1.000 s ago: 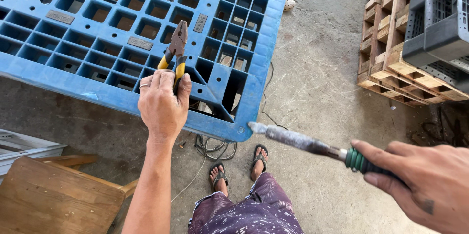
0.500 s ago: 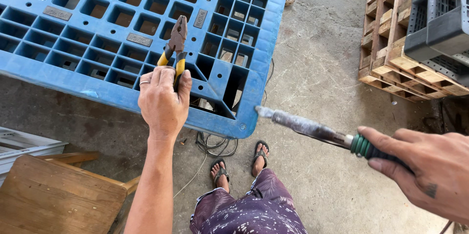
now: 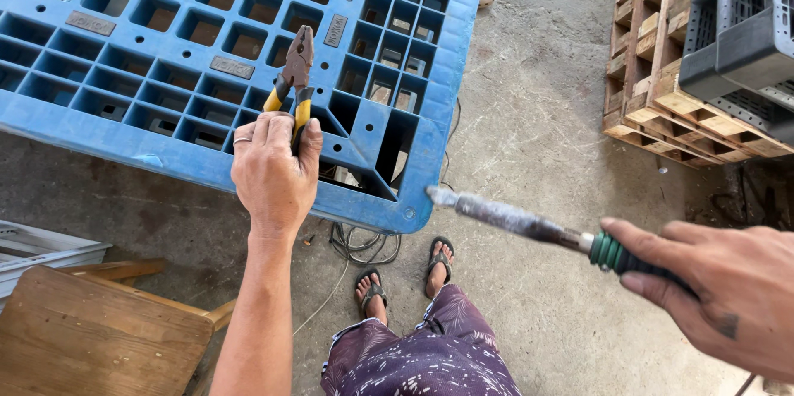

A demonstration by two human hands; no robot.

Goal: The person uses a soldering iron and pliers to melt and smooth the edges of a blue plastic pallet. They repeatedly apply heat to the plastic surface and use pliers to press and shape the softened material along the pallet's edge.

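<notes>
Two hands at work: our left hand (image 3: 273,172) is closed around yellow-handled pliers (image 3: 291,81), whose closed nose lies on the blue pallet (image 3: 124,57). Our right hand (image 3: 728,288) grips a green-handled iron (image 3: 529,226), its tip just beside the pallet's corner, above the concrete floor (image 3: 538,115).

Pliers (image 3: 294,81): yellow-handled, rusty jaws closed, pointing up over the blue pallet.
Soldering iron (image 3: 529,226): green grip, grey barrel angled toward the pallet's corner.
</notes>
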